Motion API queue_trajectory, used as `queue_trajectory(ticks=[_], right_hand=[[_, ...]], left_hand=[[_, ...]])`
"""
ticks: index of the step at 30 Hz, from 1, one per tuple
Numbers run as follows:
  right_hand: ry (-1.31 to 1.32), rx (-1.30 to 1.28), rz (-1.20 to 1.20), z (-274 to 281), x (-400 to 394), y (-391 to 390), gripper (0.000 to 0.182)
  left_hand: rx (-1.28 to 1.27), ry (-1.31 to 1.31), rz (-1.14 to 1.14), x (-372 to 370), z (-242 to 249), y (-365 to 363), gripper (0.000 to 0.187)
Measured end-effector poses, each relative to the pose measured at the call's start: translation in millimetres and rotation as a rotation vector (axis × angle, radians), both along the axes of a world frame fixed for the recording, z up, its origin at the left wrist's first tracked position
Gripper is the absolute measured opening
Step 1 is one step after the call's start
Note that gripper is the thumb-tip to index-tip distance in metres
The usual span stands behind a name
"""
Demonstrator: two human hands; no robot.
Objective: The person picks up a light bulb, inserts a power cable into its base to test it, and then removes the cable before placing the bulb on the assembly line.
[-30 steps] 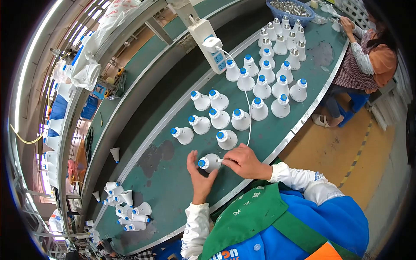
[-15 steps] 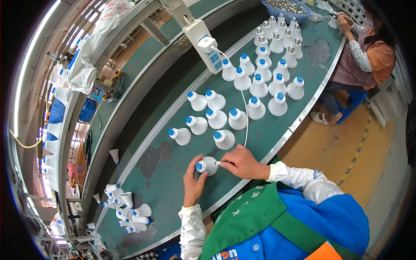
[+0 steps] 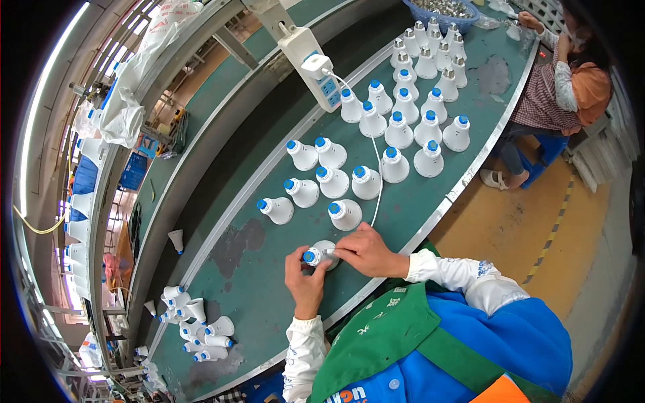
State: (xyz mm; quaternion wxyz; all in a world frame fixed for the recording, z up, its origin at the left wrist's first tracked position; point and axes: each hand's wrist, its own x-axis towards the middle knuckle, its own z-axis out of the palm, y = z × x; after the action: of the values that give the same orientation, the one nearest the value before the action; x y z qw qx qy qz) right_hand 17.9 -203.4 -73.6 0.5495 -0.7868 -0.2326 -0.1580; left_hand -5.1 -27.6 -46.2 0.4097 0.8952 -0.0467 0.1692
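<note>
A white bulb body (image 3: 322, 251) with a blue cap stands on the green bench in front of me, its cap leaning to the left. The thumb and fingers of my left hand (image 3: 304, 277) are closed round its left side, near the neck. From the right, my right hand (image 3: 366, 251) pinches the small end of a white cable (image 3: 381, 176) against the bulb's side. Whether that end sits inside the bulb cannot be made out. Just beyond my hands stands another blue-capped bulb (image 3: 345, 215).
Several blue-capped and metal-capped bulbs (image 3: 426, 65) stand farther along the bench. The cable runs to a white adapter (image 3: 316, 66) on a power strip (image 3: 306, 50). More bulbs (image 3: 215, 327) lie heaped at lower left. A blue basket (image 3: 420, 15) of metal parts and a seated co-worker (image 3: 537, 94) are beyond.
My right hand has moved slightly left, bringing the cable end over the bulb's side. My left fingers have closed more round the bulb. The co-worker has raised one hand toward the head.
</note>
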Motion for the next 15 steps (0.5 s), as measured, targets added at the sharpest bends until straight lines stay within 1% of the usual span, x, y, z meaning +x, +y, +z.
queue_trajectory(ticks=[4, 11, 13, 15], right_hand=[[0.083, 0.008, 0.027, 1.3, 0.6, 1.7, 0.011], [0.077, 0.018, 0.06, 1.8, 3.7, 1.1, 0.011], [0.13, -0.027, 0.121, 0.6, 8.9, -0.5, 0.012], [0.158, -0.013, 0.141, 6.2, 11.6, -0.7, 0.014]], left_hand=[[0.004, 0.004, 0.001, 0.1, -0.8, 0.7, 0.047], [0.003, 0.011, -0.001, 0.0, -1.1, 1.1, 0.047], [-0.007, 0.005, -0.004, 0.1, -2.2, 2.0, 0.048], [-0.009, 0.01, -0.003, -0.2, 0.2, 1.8, 0.048]])
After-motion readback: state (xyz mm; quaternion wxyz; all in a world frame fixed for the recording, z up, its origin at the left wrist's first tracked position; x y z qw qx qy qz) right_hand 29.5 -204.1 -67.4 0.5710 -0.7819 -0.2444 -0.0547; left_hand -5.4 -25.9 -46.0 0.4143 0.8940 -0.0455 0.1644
